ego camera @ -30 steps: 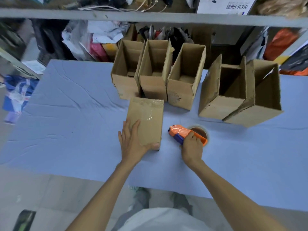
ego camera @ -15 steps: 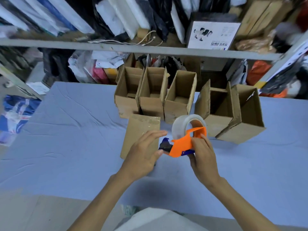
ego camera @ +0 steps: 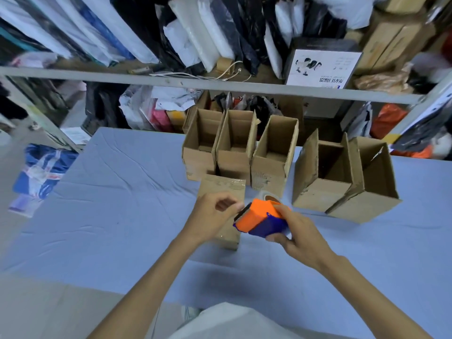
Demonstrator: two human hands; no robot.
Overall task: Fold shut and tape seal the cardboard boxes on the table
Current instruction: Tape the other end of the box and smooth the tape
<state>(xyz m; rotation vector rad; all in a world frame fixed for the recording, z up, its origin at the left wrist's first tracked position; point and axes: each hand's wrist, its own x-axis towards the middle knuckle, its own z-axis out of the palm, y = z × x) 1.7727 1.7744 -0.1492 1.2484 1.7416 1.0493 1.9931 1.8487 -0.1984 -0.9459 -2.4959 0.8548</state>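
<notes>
Head view, right grip (ego camera: 300, 238) holds dispenser (ego camera: 259, 216), left grip (ego camera: 212, 214) pinches its front, boxes (ego camera: 274, 152) behind

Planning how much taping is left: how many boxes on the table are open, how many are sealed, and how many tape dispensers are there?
Open boxes: 5
Sealed box: 1
Tape dispenser: 1
Total: 7

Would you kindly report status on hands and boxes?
Right hand grips tape dispenser; left hand pinches its front. Taped box below hands. Five open boxes behind, untaped. Nothing blocking.
</notes>
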